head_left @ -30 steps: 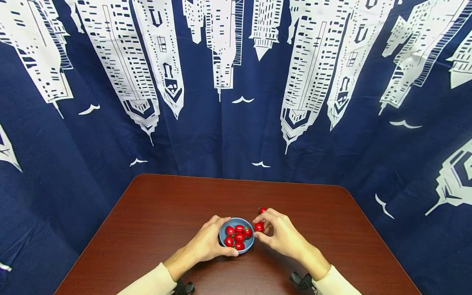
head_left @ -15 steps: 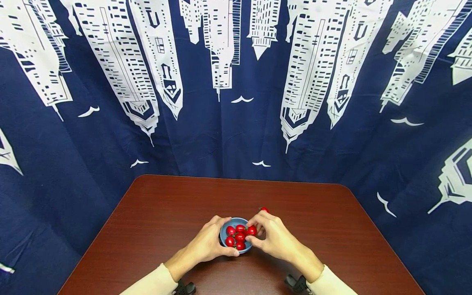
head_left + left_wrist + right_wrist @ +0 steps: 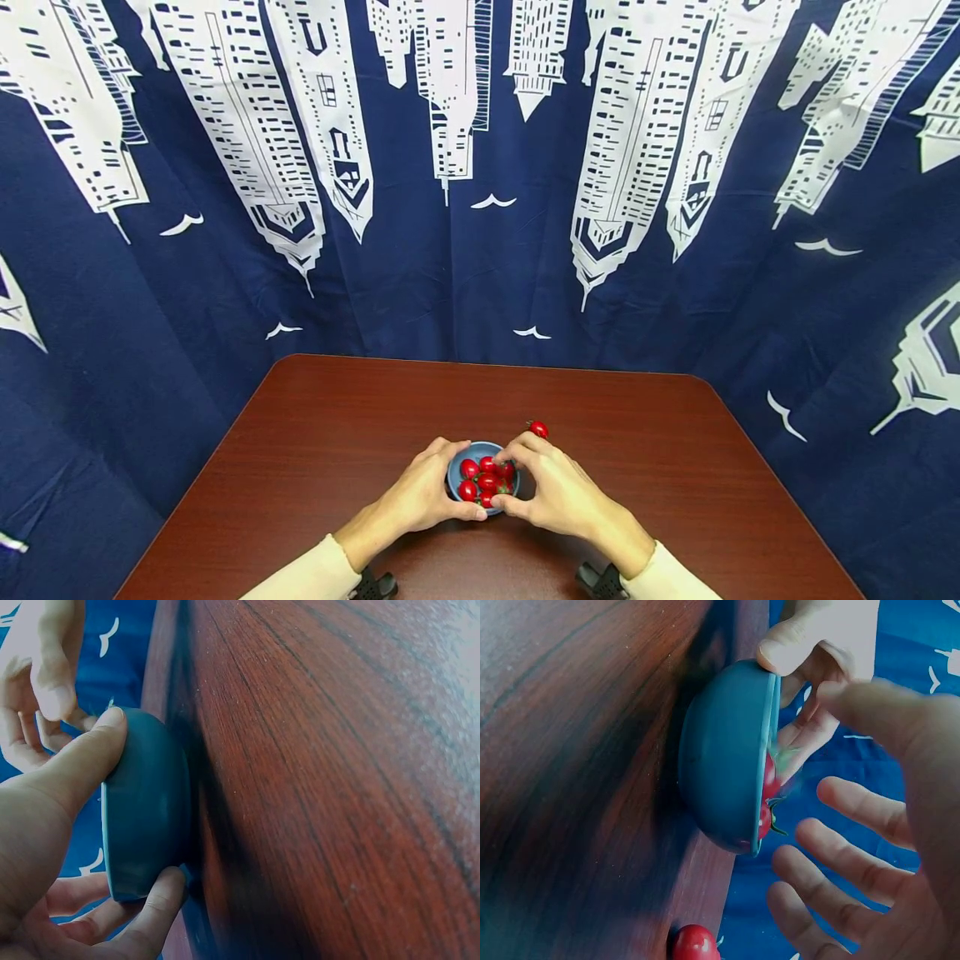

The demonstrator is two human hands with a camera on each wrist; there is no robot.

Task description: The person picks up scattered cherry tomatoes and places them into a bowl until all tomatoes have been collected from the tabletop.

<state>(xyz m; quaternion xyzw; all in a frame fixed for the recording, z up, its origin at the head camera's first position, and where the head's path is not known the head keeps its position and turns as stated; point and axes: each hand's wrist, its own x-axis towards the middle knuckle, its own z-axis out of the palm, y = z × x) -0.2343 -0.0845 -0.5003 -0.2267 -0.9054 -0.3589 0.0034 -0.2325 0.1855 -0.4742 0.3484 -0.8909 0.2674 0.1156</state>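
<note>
A small blue bowl [image 3: 480, 451] holds several red cherry tomatoes [image 3: 487, 482] with green stems. My left hand [image 3: 420, 493] grips the bowl from its left side, thumb at the near rim and fingers round the far side. Over the bowl's right side is my right hand [image 3: 562, 492], its thumb and fingers spread apart with nothing between them. In the right wrist view, tomatoes [image 3: 765, 817] show just above the bowl's rim, close to those parted fingers. One loose cherry tomato [image 3: 537, 429] lies on the table beyond my right hand.
The bowl sits on a dark red-brown wooden table [image 3: 360, 408] with rounded far corners. Behind the table hangs a navy curtain [image 3: 405, 283] printed with white buildings and birds. Dark wrist devices show below both cream sleeves.
My right hand has carried a cherry tomato from the right of the bowl leftward over it and let it go inside. The left hand has stayed on the bowl.
</note>
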